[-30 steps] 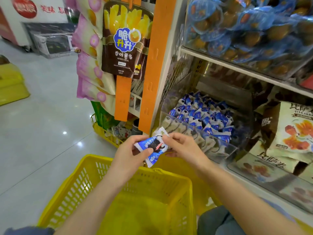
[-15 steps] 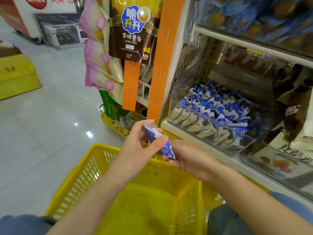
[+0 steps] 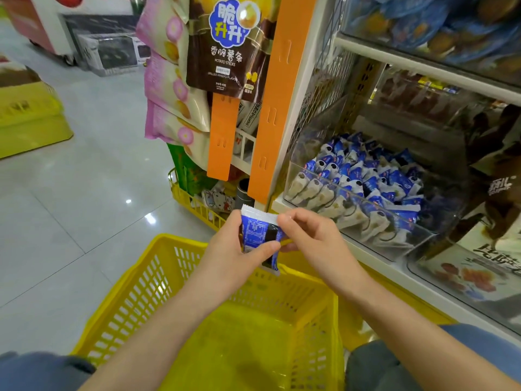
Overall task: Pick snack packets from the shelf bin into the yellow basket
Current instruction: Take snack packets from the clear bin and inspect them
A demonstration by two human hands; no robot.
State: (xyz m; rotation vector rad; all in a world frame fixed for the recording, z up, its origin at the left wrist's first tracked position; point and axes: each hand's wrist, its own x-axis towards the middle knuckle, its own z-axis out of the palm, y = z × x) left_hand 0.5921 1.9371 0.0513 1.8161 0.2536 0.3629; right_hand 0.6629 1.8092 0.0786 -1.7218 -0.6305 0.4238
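Observation:
A blue and white snack packet (image 3: pixel 258 231) stands upright between both hands, above the far rim of the yellow basket (image 3: pixel 158 280). My left hand (image 3: pixel 229 249) grips its left side with the thumb across the front. My right hand (image 3: pixel 313 238) pinches its right edge with curled fingers. The clear shelf bin (image 3: pixel 375 235) to the right holds several more blue and white packets (image 3: pixel 366 179). The basket's inside looks bare where it shows.
An orange upright (image 3: pixel 275 103) frames the shelf's left end, with hanging snack bags (image 3: pixel 225 43) beside it. A low yellow wire rack (image 3: pixel 194 204) sits on the tiled floor behind the basket. Larger packets (image 3: pixel 476 272) fill the neighbouring bin on the right.
The packet has been turned from tilted to upright, its back now facing me. My right hand rose from under the packet to pinch its right edge. The view shifted down and left.

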